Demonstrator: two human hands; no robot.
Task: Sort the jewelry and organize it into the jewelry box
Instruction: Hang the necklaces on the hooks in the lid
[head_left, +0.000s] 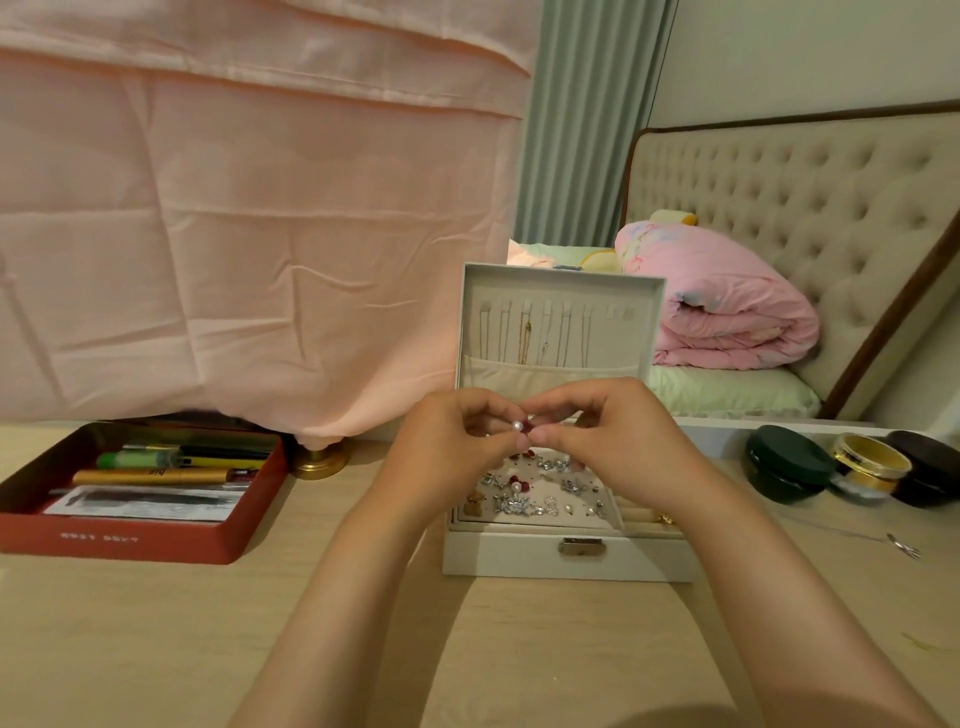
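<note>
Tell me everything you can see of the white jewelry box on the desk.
The white rectangular jewelry box stands on the pale wooden desk, its lid raised upright. The outside looks like leatherette, with a metal clasp on the front; the lining is cream fabric. Inside the lid thin chains hang into a pocket. The tray holds small silver, red and pearl earrings. The left hand and right hand pinch a pearl-and-red earring above it.

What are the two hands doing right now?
Left hand: pinches a pearl earring.
Right hand: pinches the same earring.
</note>
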